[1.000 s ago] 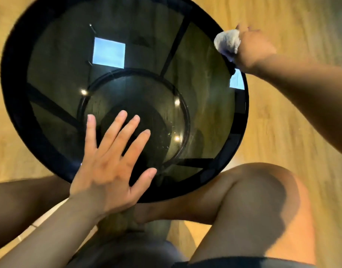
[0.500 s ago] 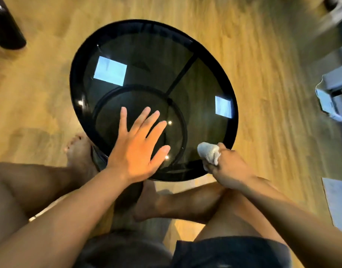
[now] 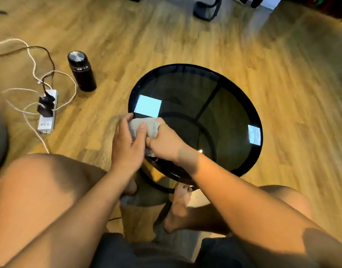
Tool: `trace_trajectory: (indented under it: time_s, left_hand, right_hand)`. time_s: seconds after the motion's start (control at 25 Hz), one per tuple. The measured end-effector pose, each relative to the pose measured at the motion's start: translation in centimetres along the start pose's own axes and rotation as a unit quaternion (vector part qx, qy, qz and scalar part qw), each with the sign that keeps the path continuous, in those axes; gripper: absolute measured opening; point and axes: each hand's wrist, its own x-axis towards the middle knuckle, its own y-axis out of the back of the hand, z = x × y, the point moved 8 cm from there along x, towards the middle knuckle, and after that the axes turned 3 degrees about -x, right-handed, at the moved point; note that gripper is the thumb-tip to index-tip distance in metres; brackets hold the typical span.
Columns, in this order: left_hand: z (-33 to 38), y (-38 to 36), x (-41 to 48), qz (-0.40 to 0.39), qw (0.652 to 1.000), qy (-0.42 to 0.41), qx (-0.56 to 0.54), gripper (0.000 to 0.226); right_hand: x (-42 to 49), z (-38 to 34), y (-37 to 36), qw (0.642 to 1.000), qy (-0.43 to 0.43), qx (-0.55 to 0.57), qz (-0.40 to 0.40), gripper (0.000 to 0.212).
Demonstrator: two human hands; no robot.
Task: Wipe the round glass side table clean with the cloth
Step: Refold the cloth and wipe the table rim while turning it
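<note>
- Holding the cloth [image 3: 147,127] together, the left hand [image 3: 127,144] and the right hand [image 3: 164,144] both squeeze it, fingers curled round it.
- The cloth sits over the near left edge of the round glass table [image 3: 224,117].
- A black bottle [image 3: 81,74] stands on the wood floor [image 3: 282,64], well apart from the table.
- A white power strip [image 3: 47,117] lies near the bottle.

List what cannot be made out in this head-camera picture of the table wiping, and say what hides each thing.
- Most of the cloth: bunched between the left hand and right hand.
- Near-left rim of the glass table: covered by both hands.
- Smears on the glass: masked by window reflections.
- Plugs on the power strip: too small.
- Furniture legs: cut off by the top edge.
</note>
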Motion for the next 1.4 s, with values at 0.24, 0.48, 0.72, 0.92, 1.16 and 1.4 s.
trace_trajectory:
  time_s: [0.24, 0.48, 0.72, 0.92, 1.16, 1.4]
  left_hand:
    - [0.0, -1.6, -5.3, -0.174, 0.941, 0.174, -0.233, 0.052]
    - [1.2, -5.3, -9.6, -0.205, 0.952, 0.16, -0.16, 0.067]
    - [1.0, -6.6, -11.5, -0.299, 0.94, 0.148, -0.079, 0.03]
    - [-0.5, -5.3, -11.2, -0.23, 0.955, 0.189, -0.009, 0.029]
    - [-0.4, -5.6, -12.1, -0.314, 0.934, 0.165, -0.035, 0.038]
    - [-0.2, -5.0, -10.8, -0.246, 0.946, 0.187, -0.093, 0.014]
  right_hand:
    - [-9.4, 3.2, 1.7, 0.937, -0.04, 0.346, -0.008, 0.037]
    - [-15.6, 9.0, 2.6, 0.919, -0.104, 0.342, 0.166, 0.016]
    - [-18.9, 11.6, 1.7, 0.887, -0.126, 0.439, 0.06, 0.049]
    - [-17.7, 10.3, -0.1, 0.988, -0.052, 0.134, 0.053, 0.098]
    - [-17.5, 11.6, 2.3, 0.973, -0.044, 0.088, 0.208, 0.024]
    - [-18.1, 13.0, 3.7, 0.949, -0.042, 0.197, 0.242, 0.017]
